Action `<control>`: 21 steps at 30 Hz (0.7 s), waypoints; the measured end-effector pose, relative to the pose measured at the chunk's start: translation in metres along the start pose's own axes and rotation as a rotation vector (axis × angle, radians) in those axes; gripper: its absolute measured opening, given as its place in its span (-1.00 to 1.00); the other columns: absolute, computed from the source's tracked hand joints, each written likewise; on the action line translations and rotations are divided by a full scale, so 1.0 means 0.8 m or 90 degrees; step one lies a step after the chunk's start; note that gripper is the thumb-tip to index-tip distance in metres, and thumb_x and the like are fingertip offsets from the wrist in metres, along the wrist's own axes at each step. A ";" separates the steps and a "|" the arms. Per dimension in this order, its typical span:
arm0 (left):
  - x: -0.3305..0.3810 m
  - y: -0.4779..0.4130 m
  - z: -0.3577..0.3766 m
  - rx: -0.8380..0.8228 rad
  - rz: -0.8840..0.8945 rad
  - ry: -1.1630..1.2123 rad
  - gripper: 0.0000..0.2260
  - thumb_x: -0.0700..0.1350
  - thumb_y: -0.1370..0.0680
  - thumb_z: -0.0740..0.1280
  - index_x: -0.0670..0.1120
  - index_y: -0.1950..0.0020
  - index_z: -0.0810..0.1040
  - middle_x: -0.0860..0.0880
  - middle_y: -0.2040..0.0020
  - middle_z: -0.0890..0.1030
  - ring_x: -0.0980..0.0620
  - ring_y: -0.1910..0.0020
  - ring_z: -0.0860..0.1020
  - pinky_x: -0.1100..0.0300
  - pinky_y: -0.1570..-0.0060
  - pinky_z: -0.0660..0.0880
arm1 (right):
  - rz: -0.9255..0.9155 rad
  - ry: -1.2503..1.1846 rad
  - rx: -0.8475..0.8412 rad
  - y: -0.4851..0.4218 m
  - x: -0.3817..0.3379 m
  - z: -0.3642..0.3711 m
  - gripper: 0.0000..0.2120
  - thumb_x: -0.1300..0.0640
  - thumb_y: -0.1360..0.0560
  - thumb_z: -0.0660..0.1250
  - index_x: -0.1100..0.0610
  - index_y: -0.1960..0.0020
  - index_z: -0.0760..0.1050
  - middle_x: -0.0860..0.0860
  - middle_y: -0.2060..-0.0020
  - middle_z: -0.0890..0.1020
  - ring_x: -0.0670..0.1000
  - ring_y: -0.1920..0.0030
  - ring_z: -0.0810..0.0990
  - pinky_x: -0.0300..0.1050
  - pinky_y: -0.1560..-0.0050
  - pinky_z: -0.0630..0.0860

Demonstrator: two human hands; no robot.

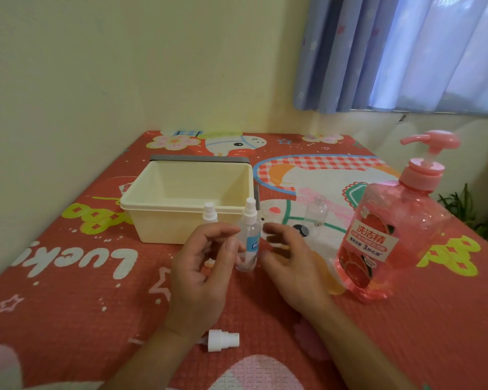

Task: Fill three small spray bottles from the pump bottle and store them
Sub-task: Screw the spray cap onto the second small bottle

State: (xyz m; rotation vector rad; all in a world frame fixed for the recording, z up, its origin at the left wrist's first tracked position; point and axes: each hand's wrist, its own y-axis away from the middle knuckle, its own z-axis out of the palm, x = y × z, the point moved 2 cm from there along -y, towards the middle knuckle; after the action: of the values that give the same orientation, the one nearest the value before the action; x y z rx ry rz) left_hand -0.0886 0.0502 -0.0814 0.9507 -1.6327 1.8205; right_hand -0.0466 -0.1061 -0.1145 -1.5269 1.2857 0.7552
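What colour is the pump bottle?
Pink: the pump bottle is translucent pink with a pink pump head, seen from the head view.

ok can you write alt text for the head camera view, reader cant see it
Two bare hands, left hand and right hand, flank a small spray bottle standing upright on a red cartoon-print mat. An empty cream bin sits behind, a pink pump bottle stands right, and a loose white sprayer cap lies nearer the camera.

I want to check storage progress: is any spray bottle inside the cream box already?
No, the cream box shows only its bare inside.
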 end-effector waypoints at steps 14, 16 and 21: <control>0.004 0.006 0.009 -0.026 -0.006 0.027 -0.87 -0.07 -0.53 0.28 0.04 -0.02 0.59 0.04 0.23 0.65 0.07 0.30 0.59 0.25 0.25 0.54 | 0.109 0.095 0.283 -0.079 0.014 -0.039 -0.25 0.12 -0.57 0.38 0.03 -0.61 0.03 0.00 -0.62 0.02 0.02 -0.60 0.02 0.03 -0.57 0.09; 0.004 0.007 0.010 -0.028 -0.007 0.033 -0.87 -0.08 -0.53 0.28 0.04 -0.02 0.59 0.03 0.24 0.65 0.06 0.30 0.59 0.24 0.25 0.54 | 0.133 0.080 0.284 -0.084 0.020 -0.038 -0.25 0.11 -0.56 0.38 0.01 -0.60 0.03 0.00 -0.62 0.06 0.04 -0.60 0.06 0.13 -0.54 0.18; 0.007 0.007 0.012 -0.043 -0.005 0.027 -0.87 -0.08 -0.54 0.28 0.03 -0.02 0.59 -0.01 0.24 0.64 0.05 0.31 0.58 0.23 0.25 0.53 | 0.165 0.036 0.279 -0.090 0.029 -0.034 -0.35 0.14 -0.58 0.35 0.01 -0.58 0.14 0.03 -0.54 0.27 0.11 -0.50 0.30 0.14 -0.42 0.40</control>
State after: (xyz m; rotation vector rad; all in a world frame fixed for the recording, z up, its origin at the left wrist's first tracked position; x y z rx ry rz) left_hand -0.0948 0.0396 -0.0799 0.8833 -1.6512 1.7569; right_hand 0.0249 -0.1415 -0.1061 -1.0485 1.5904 0.5443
